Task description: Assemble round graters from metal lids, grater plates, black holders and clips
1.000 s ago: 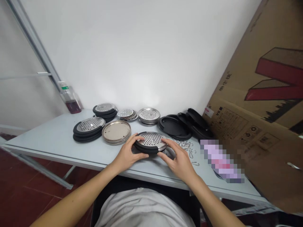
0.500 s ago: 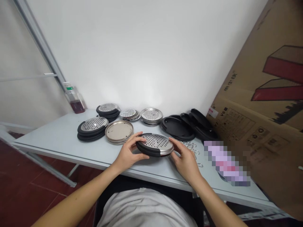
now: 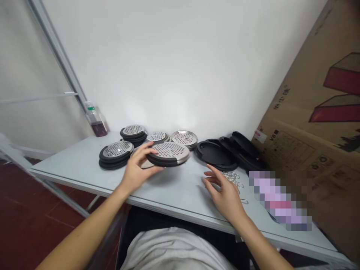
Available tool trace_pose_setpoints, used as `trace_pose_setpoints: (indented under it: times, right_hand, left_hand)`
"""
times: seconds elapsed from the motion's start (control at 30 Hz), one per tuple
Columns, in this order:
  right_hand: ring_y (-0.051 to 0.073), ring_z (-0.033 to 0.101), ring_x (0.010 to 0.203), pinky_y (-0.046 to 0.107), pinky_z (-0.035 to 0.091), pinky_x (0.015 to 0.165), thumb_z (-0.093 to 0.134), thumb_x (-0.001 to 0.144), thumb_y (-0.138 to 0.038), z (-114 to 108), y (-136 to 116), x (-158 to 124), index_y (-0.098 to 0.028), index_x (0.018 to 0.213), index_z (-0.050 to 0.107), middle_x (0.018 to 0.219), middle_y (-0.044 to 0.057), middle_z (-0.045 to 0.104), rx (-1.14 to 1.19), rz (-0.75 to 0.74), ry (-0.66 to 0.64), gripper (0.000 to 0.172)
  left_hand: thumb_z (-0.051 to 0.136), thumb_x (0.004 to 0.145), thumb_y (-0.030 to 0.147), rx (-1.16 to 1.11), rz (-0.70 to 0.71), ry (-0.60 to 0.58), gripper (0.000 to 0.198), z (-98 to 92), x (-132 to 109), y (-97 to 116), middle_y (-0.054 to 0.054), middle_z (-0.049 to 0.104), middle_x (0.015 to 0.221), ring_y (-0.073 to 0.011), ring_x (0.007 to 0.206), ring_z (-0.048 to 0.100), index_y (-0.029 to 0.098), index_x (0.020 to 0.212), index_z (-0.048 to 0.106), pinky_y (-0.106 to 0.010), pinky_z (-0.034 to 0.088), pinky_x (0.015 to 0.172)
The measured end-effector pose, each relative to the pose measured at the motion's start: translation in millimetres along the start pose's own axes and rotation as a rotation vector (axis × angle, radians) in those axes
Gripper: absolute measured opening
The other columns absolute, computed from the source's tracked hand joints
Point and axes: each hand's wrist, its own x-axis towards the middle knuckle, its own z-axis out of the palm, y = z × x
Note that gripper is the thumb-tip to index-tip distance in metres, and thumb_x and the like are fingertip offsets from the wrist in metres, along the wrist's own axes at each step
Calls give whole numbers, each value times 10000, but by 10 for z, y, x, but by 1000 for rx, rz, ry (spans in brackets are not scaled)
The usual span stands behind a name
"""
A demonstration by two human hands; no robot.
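My left hand (image 3: 138,168) grips a round perforated metal disc with a black rim (image 3: 169,153) by its left edge and holds it tilted above the table. Apart from it, my right hand (image 3: 223,189) is empty, its fingers bent but spread, just left of some small metal rings (image 3: 233,178). A stack of similar black-rimmed discs (image 3: 116,153) lies left of my left hand, with another such stack (image 3: 134,133) behind. Partly hidden behind the held disc are plain metal discs (image 3: 147,164).
At the back are loose perforated plates (image 3: 158,137), a stack of metal discs (image 3: 184,138) and black round rims (image 3: 216,154). A bottle of dark red liquid (image 3: 98,125) stands at the far left corner. A large cardboard box (image 3: 298,150) leans along the right; a blurred patch covers the table before it.
My right hand has let go of the disc and stays low on the right. My left hand has carried the disc up and to the left, off from the front edge.
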Motion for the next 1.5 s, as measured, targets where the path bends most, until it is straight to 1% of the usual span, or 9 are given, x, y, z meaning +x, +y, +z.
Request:
trace_pose_setpoints:
  times: [0.27, 0.43, 0.57, 0.77, 0.93, 1.13, 1.3, 1.4, 1.5]
  right_hand:
    - [203, 730, 855, 344, 563, 753, 584, 900, -362, 18, 46, -5, -237, 1278, 587, 1086, 64, 730, -14, -37, -33, 398]
    - [200, 726, 853, 370, 561, 826, 579, 903, -353, 34, 47, -3, -227, 1273, 597, 1080, 66, 735, -13, -50, -47, 391]
    - [211, 723, 869, 370, 564, 809, 568, 910, -352, 36, 28, 0, -221, 1267, 604, 1071, 71, 740, -25, -56, -64, 382]
    - [216, 721, 883, 377, 559, 822, 568, 908, -341, 19, 22, -5, -211, 1249, 615, 1069, 75, 741, -34, -62, -71, 368]
    - [220, 722, 887, 396, 543, 866, 570, 908, -337, 19, 34, 2, -214, 1229, 624, 1059, 75, 744, -34, -79, -70, 348]
    - [220, 715, 893, 396, 544, 863, 568, 914, -342, 24, 37, 1, -209, 1224, 626, 1064, 76, 741, -52, -81, -75, 342]
    - [211, 716, 874, 395, 546, 858, 562, 918, -328, 41, 56, -8, -211, 1228, 621, 1111, 82, 725, -46, -99, -72, 336]
    - [216, 718, 877, 406, 542, 872, 560, 916, -317, 44, 47, -7, -212, 1219, 625, 1100, 84, 729, -47, -105, -73, 327]
    - [216, 717, 880, 400, 546, 858, 550, 919, -307, 37, 23, -5, -212, 1216, 625, 1114, 88, 724, -44, -102, -87, 320]
  left_hand:
    - [890, 583, 413, 242, -48, 248, 497, -950, 394, -340, -113, 527, 1444, -306, 1266, 568, 195, 969, 665, -469, 440, 1106]
    - [876, 568, 479, 371, -197, 207, 523, -1431, 282, -541, -84, 514, 1469, -315, 1265, 568, 216, 965, 660, -463, 457, 1085]
    - [872, 542, 544, 427, -254, 196, 583, -1657, 142, -675, -97, 508, 1475, -337, 1316, 514, 200, 963, 662, -483, 427, 1109]
    - [842, 594, 603, 384, -339, 219, 693, -1753, 61, -825, -152, 379, 1559, -342, 1304, 514, 158, 1070, 605, -513, 429, 1092]
    - [794, 595, 685, 461, -356, 153, 766, -1771, 49, -842, -134, 284, 1604, -352, 1359, 451, 177, 1136, 601, -501, 374, 1125]
    - [762, 580, 740, 449, -357, 172, 708, -1809, 19, -882, -131, 326, 1582, -339, 1400, 404, 177, 978, 601, -472, 304, 1165]
    - [725, 638, 731, 518, -366, 146, 652, -1855, 33, -865, -147, 351, 1568, -342, 1366, 452, 179, 958, 593, -462, 352, 1136]
    - [661, 767, 647, 747, -251, 199, 528, -1796, 43, -762, -136, 361, 1564, -337, 1417, 387, 192, 1034, 641, -487, 321, 1153]
    - [635, 845, 527, 947, 48, 261, 355, -1532, 41, -571, -81, 430, 1528, -306, 1418, 392, 219, 1009, 699, -477, 286, 1182]
